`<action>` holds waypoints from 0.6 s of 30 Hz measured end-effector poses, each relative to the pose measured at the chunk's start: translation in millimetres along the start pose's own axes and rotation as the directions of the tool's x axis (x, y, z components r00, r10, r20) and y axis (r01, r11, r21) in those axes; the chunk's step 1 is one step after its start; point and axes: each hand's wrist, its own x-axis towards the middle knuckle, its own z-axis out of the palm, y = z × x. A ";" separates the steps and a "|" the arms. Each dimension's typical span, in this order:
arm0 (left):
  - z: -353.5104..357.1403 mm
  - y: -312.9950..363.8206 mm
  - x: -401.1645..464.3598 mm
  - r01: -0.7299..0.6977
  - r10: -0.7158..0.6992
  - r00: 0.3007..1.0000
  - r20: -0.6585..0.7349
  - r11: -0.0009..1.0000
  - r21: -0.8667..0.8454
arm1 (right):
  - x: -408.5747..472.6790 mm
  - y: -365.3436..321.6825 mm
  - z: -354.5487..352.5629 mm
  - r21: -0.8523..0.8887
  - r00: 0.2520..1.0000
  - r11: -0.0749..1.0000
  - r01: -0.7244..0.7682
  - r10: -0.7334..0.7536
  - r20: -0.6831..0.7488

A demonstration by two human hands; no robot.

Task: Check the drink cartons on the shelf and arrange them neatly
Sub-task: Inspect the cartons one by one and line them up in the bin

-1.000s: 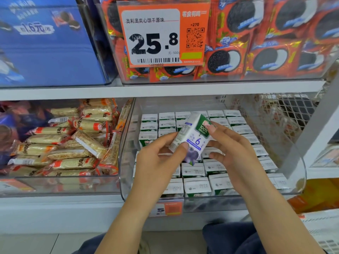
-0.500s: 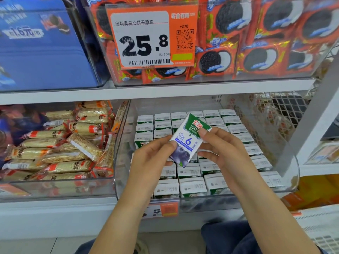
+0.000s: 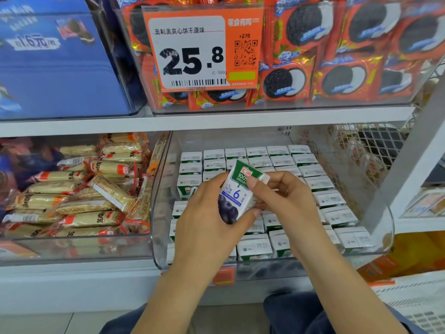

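Observation:
A small white drink carton point(image 3: 237, 191) with a green top and a blueberry picture is held tilted above the bin. My left hand point(image 3: 207, 213) grips its lower end, and my right hand point(image 3: 284, 196) pinches its upper right part with thumb and fingers. Below it, several rows of matching white cartons point(image 3: 303, 165) stand upright in a clear plastic bin point(image 3: 382, 227) on the lower shelf. My hands hide the cartons in the bin's middle.
A clear bin of wrapped snack bars point(image 3: 79, 189) sits to the left. The shelf above carries red cookie packs point(image 3: 337, 56), an orange price tag point(image 3: 202, 47) and a blue box point(image 3: 48, 63). A white upright post point(image 3: 409, 165) stands at the right.
The carton has turned in my hands, its front now facing me more fully and sitting lower in my left palm. My view has shifted a little.

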 end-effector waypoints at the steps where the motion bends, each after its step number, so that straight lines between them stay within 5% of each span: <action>1: -0.7 -0.9 0.9 0.024 -0.025 1.000 -0.013 0.998 -0.060 | -0.5 -0.4 0.7 0.008 1.000 1.000 -0.006 0.006 0.020; 7: -13.7 1.6 8.8 0.240 -0.137 0.968 0.208 0.737 -0.632 | -0.9 -5.7 -4.0 0.083 0.989 0.995 -0.062 0.050 0.142; 14: -15.1 3.3 11.0 0.500 -0.162 0.861 0.482 0.436 -0.748 | -3.3 -8.2 -6.1 0.103 0.959 0.990 -0.097 0.065 0.276; 18: -14.8 -0.1 12.2 0.515 -0.182 0.847 0.500 0.514 -0.685 | -2.2 -4.6 -6.3 0.059 0.987 0.998 -0.030 0.020 0.161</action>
